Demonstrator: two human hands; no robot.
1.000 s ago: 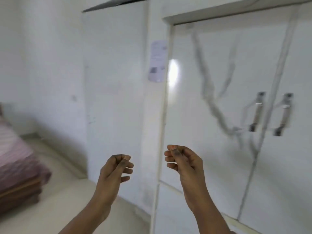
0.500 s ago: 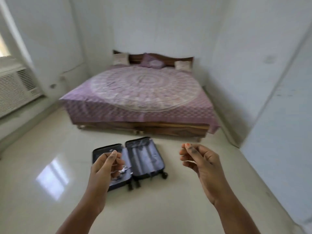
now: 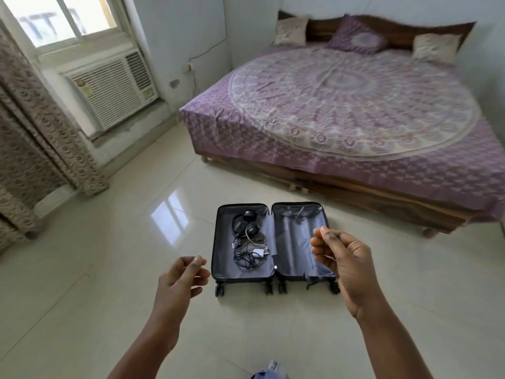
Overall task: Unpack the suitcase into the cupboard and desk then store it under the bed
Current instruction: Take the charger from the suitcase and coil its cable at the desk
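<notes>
A dark suitcase (image 3: 296,247) lies wide open on the floor, wheels toward me. Its left half holds black headphones (image 3: 243,224), tangled cables (image 3: 248,255) and a small white charger (image 3: 259,252); its right half shows only grey lining. My left hand (image 3: 180,280) hangs just left of the case with loosely curled fingers and holds nothing. My right hand (image 3: 341,258) hovers in front of the right half, fingers loosely curled, also holding nothing. The bed (image 3: 355,110) with a purple patterned cover stands behind the case on short wooden legs.
A window air conditioner (image 3: 109,88) sits low in the left wall below a window. Patterned curtains (image 3: 35,149) hang at far left. Glossy tiled floor (image 3: 109,269) spreads around the suitcase. Several cushions (image 3: 358,35) lie at the headboard.
My view swung from the white cupboard doors round to the bed and suitcase, then closer to the case. Both hands stay raised, loosely curled and holding nothing.
</notes>
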